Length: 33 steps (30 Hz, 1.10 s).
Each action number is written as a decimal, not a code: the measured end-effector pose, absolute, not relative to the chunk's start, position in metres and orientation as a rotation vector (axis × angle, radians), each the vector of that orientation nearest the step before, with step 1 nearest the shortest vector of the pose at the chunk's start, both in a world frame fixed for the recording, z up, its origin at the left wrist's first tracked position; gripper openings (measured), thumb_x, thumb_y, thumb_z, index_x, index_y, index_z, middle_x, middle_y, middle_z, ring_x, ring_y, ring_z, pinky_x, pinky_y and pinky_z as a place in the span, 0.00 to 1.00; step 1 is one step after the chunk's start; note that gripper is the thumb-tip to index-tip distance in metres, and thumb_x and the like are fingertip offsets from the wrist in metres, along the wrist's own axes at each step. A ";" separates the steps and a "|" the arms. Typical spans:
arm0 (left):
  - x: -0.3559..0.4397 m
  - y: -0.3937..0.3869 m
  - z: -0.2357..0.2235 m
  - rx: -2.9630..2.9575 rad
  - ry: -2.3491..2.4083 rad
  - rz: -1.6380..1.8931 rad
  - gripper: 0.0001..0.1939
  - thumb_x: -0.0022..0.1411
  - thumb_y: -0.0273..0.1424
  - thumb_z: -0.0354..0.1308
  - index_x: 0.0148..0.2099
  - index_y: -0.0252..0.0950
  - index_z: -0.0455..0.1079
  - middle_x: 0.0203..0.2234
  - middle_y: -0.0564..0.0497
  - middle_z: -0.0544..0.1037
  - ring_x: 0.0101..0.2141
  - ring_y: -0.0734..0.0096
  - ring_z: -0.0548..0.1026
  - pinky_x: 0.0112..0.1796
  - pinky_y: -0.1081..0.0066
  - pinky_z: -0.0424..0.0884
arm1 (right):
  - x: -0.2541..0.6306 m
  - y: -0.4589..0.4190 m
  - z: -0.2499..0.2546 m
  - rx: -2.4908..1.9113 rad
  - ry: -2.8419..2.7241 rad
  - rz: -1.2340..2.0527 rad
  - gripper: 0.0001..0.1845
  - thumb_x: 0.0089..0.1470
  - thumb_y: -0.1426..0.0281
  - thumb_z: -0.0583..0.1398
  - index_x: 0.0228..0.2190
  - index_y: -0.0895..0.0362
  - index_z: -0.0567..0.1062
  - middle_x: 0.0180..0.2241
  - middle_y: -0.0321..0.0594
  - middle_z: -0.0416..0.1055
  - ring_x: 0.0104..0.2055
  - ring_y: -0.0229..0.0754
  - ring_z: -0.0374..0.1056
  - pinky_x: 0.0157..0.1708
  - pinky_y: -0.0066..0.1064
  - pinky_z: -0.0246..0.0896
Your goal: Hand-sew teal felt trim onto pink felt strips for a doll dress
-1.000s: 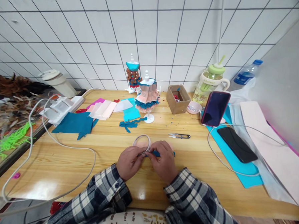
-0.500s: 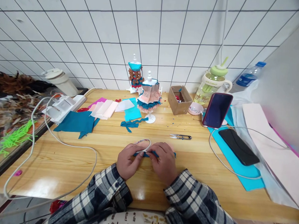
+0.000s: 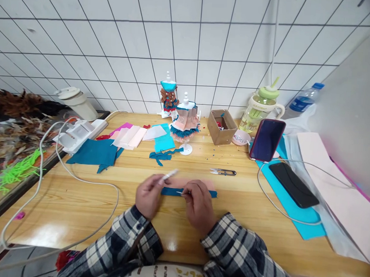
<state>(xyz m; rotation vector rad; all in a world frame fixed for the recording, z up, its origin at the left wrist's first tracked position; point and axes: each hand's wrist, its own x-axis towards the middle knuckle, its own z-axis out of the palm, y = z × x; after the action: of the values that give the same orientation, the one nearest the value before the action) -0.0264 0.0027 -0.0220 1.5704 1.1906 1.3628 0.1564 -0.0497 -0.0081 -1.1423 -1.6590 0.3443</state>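
My left hand (image 3: 149, 195) is closed around a narrow roll of white tape (image 3: 170, 174), seen almost edge-on and tilted above the table. My right hand (image 3: 199, 203) is pinched on a small white strip of tape (image 3: 179, 192), its end poking out to the left. Under the fingers lies a teal fabric strip (image 3: 170, 191) along the near edge of a pale pink fabric piece (image 3: 207, 184). Part of both fabrics is hidden by my right hand. Beyond them rest thread snips (image 3: 223, 172).
Two small dressed doll stands (image 3: 186, 118) are at the back, beside a cardboard box (image 3: 221, 136) and a drink jug (image 3: 259, 109). Fabric pieces (image 3: 93, 153) and a power strip (image 3: 82, 135) lie left. A propped phone (image 3: 268, 139) and flat phone (image 3: 293, 184) sit right. A white cable (image 3: 116, 201) loops across the left.
My hands have moved apart. The tape roll, a visible ring before, has turned edge-on and gone left with my left hand. More of the fabric shows between the hands.
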 end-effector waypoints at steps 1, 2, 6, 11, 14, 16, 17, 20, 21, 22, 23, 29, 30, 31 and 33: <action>-0.035 0.011 -0.022 1.509 1.310 1.457 0.12 0.63 0.38 0.57 0.39 0.35 0.75 0.29 0.49 0.80 0.33 0.67 0.77 0.39 0.66 0.74 | 0.159 -0.049 -0.009 -1.159 -1.607 0.344 0.07 0.63 0.72 0.51 0.32 0.54 0.67 0.32 0.40 0.68 0.37 0.43 0.64 0.38 0.35 0.60; -0.044 0.020 -0.022 1.492 1.413 1.510 0.13 0.63 0.38 0.56 0.41 0.34 0.75 0.30 0.49 0.80 0.34 0.66 0.78 0.41 0.64 0.74 | 0.162 -0.049 -0.010 -1.180 -1.560 0.347 0.07 0.62 0.72 0.52 0.31 0.54 0.67 0.31 0.40 0.68 0.37 0.42 0.64 0.38 0.35 0.60; -0.074 0.049 -0.025 1.948 1.754 1.280 0.15 0.62 0.39 0.55 0.45 0.37 0.77 0.38 0.47 0.82 0.42 0.60 0.75 0.49 0.60 0.70 | 0.170 -0.044 -0.013 -1.239 -1.459 0.404 0.05 0.61 0.71 0.55 0.32 0.54 0.68 0.31 0.38 0.67 0.35 0.41 0.63 0.35 0.33 0.59; -0.076 0.058 -0.036 2.229 1.746 0.872 0.18 0.59 0.32 0.52 0.50 0.38 0.75 0.43 0.48 0.81 0.44 0.58 0.75 0.50 0.59 0.67 | 0.167 -0.043 -0.016 -1.192 -1.543 0.495 0.05 0.62 0.71 0.54 0.33 0.54 0.67 0.32 0.38 0.66 0.36 0.41 0.62 0.37 0.34 0.59; -0.069 0.054 -0.034 2.227 1.770 0.846 0.16 0.60 0.34 0.53 0.48 0.39 0.75 0.44 0.48 0.80 0.46 0.57 0.73 0.51 0.58 0.65 | 0.166 -0.044 -0.017 -1.185 -1.578 0.502 0.04 0.62 0.72 0.54 0.33 0.54 0.67 0.32 0.38 0.66 0.37 0.41 0.62 0.37 0.34 0.58; -0.065 0.048 -0.029 2.255 1.827 0.859 0.17 0.60 0.35 0.54 0.50 0.42 0.74 0.48 0.49 0.78 0.49 0.56 0.71 0.52 0.56 0.62 | 0.166 -0.044 -0.018 -1.180 -1.609 0.511 0.04 0.61 0.72 0.54 0.33 0.54 0.67 0.32 0.38 0.67 0.37 0.42 0.62 0.38 0.35 0.58; -0.064 0.046 -0.026 2.267 1.882 0.849 0.16 0.60 0.34 0.53 0.50 0.43 0.74 0.49 0.49 0.77 0.50 0.55 0.70 0.52 0.54 0.61 | 0.166 -0.044 -0.018 -1.175 -1.632 0.519 0.03 0.60 0.72 0.55 0.32 0.54 0.67 0.32 0.38 0.67 0.37 0.42 0.62 0.38 0.35 0.58; -0.065 0.043 -0.023 2.226 2.032 0.725 0.13 0.59 0.31 0.53 0.42 0.43 0.77 0.42 0.49 0.79 0.46 0.52 0.71 0.48 0.54 0.62 | 0.165 -0.044 -0.019 -1.168 -1.696 0.542 0.02 0.59 0.73 0.55 0.33 0.54 0.67 0.33 0.39 0.68 0.38 0.43 0.62 0.39 0.36 0.58; -0.068 0.044 -0.024 2.191 2.025 0.677 0.11 0.58 0.30 0.54 0.39 0.42 0.77 0.39 0.49 0.80 0.43 0.53 0.73 0.45 0.56 0.63 | 0.165 -0.044 -0.020 -1.170 -1.708 0.545 0.02 0.59 0.73 0.55 0.33 0.54 0.67 0.34 0.39 0.68 0.39 0.44 0.62 0.40 0.37 0.58; -0.070 0.045 -0.025 2.152 2.000 0.639 0.11 0.58 0.31 0.54 0.38 0.42 0.78 0.36 0.49 0.80 0.40 0.55 0.74 0.43 0.58 0.65 | 0.165 -0.044 -0.020 -1.176 -1.713 0.545 0.02 0.59 0.73 0.55 0.33 0.54 0.67 0.34 0.39 0.68 0.39 0.44 0.62 0.40 0.37 0.58; -0.072 0.047 -0.026 2.115 1.966 0.620 0.10 0.59 0.32 0.54 0.38 0.41 0.77 0.34 0.50 0.81 0.38 0.57 0.75 0.40 0.61 0.66 | 0.164 -0.044 -0.020 -1.184 -1.715 0.545 0.02 0.59 0.73 0.55 0.33 0.54 0.67 0.34 0.39 0.68 0.39 0.44 0.62 0.40 0.37 0.57; -0.066 0.035 -0.019 2.297 1.700 0.942 0.13 0.63 0.37 0.54 0.41 0.38 0.77 0.35 0.47 0.80 0.39 0.60 0.74 0.43 0.62 0.66 | 0.164 -0.044 -0.020 -1.195 -1.738 0.556 0.03 0.59 0.73 0.56 0.33 0.55 0.67 0.33 0.38 0.68 0.39 0.43 0.62 0.40 0.36 0.57; -0.061 0.029 -0.015 2.350 1.578 1.000 0.13 0.64 0.36 0.53 0.41 0.37 0.76 0.34 0.47 0.79 0.39 0.61 0.74 0.43 0.62 0.65 | 0.164 -0.045 -0.019 -1.194 -1.750 0.561 0.03 0.59 0.73 0.56 0.33 0.55 0.67 0.33 0.38 0.68 0.39 0.43 0.61 0.40 0.36 0.57; -0.054 0.022 -0.012 2.378 1.439 1.020 0.13 0.65 0.35 0.51 0.40 0.37 0.76 0.34 0.47 0.79 0.38 0.62 0.73 0.43 0.63 0.65 | 0.164 -0.045 -0.019 -1.196 -1.762 0.566 0.03 0.59 0.73 0.56 0.32 0.55 0.67 0.33 0.38 0.67 0.39 0.43 0.61 0.40 0.36 0.57; -0.041 0.006 -0.005 2.407 1.186 0.954 0.13 0.66 0.36 0.50 0.40 0.37 0.75 0.34 0.47 0.78 0.38 0.63 0.72 0.42 0.63 0.65 | 0.163 -0.045 -0.018 -1.209 -1.783 0.571 0.03 0.59 0.73 0.56 0.32 0.55 0.67 0.33 0.38 0.67 0.39 0.43 0.61 0.40 0.36 0.57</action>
<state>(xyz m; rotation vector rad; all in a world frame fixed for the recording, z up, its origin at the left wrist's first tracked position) -0.0411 0.0065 -0.0053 2.4067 1.1864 0.9542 0.1634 -0.0449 -0.0185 -1.2087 -1.7830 0.5711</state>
